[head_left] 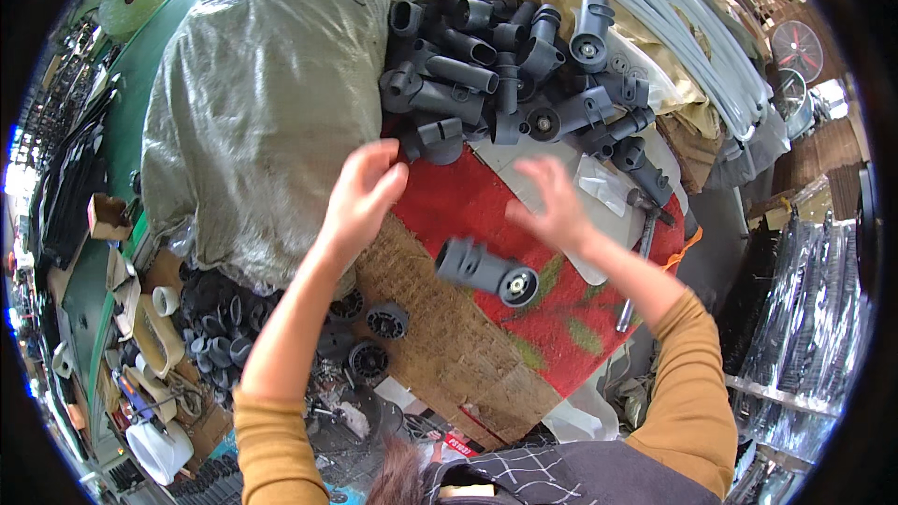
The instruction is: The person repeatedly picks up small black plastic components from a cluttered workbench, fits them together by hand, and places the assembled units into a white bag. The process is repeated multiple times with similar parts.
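My left hand [363,194] reaches toward the near edge of a heap of dark grey plastic pipe fittings [463,75]. Its fingers are apart, beside a fitting with an upright tab [438,140], and I see nothing held in it. My right hand [552,206] hovers over the red mat [571,355], its fingers spread and slightly curled, with nothing in them. One loose fitting [486,271] lies on the mat between my forearms, its round end with a pale metal centre turned to the lower right.
A hammer [644,252] lies right of the mat. A large grey-white sack [267,112] bulges at left. Black caps and wheels [386,320] sit lower left. A brown worn board [440,337] borders the mat. Bundled pale tubes [655,23] lie at the back right.
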Tool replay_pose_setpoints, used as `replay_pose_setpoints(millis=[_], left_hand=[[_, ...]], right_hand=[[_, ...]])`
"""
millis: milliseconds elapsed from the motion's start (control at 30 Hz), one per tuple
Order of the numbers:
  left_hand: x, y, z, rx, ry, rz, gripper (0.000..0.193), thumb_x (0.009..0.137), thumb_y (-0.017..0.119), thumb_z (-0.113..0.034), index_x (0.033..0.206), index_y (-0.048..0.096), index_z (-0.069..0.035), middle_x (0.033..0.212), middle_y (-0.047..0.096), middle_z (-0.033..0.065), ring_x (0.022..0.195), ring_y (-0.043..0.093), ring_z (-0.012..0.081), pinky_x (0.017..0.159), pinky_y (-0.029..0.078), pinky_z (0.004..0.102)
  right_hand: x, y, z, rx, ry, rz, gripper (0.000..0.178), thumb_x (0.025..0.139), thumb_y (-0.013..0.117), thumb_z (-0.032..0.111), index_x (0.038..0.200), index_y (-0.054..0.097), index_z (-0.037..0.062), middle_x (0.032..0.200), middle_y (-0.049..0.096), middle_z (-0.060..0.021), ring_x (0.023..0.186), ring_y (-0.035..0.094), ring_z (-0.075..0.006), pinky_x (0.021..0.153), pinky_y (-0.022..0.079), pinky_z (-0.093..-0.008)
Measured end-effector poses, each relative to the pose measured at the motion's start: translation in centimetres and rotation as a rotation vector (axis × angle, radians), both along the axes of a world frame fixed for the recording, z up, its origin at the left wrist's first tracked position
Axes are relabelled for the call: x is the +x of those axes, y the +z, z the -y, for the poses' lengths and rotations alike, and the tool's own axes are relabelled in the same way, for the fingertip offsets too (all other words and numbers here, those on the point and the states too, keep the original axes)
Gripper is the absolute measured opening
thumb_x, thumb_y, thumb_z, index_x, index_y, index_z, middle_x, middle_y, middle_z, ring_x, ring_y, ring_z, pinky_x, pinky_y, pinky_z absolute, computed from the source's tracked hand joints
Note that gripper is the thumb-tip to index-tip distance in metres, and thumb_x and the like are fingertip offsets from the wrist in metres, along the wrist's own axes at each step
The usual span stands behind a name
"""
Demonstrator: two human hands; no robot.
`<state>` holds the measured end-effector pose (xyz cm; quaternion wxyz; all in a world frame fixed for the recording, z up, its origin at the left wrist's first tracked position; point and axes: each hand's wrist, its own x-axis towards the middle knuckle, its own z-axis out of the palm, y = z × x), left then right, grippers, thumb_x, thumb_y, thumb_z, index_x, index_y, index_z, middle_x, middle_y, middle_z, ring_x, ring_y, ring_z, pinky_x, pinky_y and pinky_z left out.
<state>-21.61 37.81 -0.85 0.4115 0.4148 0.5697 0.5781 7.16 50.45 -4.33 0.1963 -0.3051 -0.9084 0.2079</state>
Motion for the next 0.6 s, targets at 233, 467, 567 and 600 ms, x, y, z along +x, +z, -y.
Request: replay_pose_setpoints(millis=[233,467,567,600], left_hand=[[-5.0,-1.7,-21.5,-0.302,-0.021,-0.867,0.085,0.074,0.069,-0.056,0.138,0.042,-0.007,0.132,0.048,0.0256,0.127,0.044,0.0360,0.105,0.036,0.0388],[-5.5,-3.4,-21.2,-0.250,-0.273,-0.737,0.087,0.074,0.075,-0.050,0.142,0.031,-0.018,0.127,0.054,0.0217,0.117,0.053,0.0316,0.099,0.041,0.0352],[-1.9,-2.8,-15.6,-0.266,-0.417,-0.958,0.082,0.072,0.071,-0.057,0.136,0.045,-0.014,0.127,0.055,0.0204,0.123,0.048,0.0339,0.106,0.032,0.0400],[-0.4,-2.6,-13.5,-0.285,-0.496,-1.086,0.083,0.071,0.069,-0.060,0.135,0.046,-0.013,0.123,0.056,0.0203,0.122,0.046,0.0355,0.108,0.028,0.0403]], right_hand=[[-10.2,4.7,-22.5,0.372,-0.352,0.342,0.070,0.078,0.050,0.070,0.133,0.052,0.0263,0.143,0.040,-0.0134,0.130,0.036,-0.0386,0.106,0.035,-0.0479],[-11.6,2.2,-19.6,0.313,-0.214,0.442,0.070,0.077,0.053,0.071,0.135,0.049,0.0330,0.148,0.030,-0.0156,0.136,0.023,-0.0401,0.108,0.030,-0.0532],[-8.9,2.7,-13.6,0.318,-0.028,0.362,0.063,0.076,0.065,0.057,0.130,0.055,0.0247,0.149,0.023,-0.0173,0.134,0.024,-0.0433,0.108,0.032,-0.0496],[-8.3,2.7,-11.3,0.277,0.025,0.370,0.061,0.076,0.066,0.054,0.127,0.057,0.0227,0.148,0.023,-0.0166,0.133,0.024,-0.0437,0.108,0.033,-0.0498]])
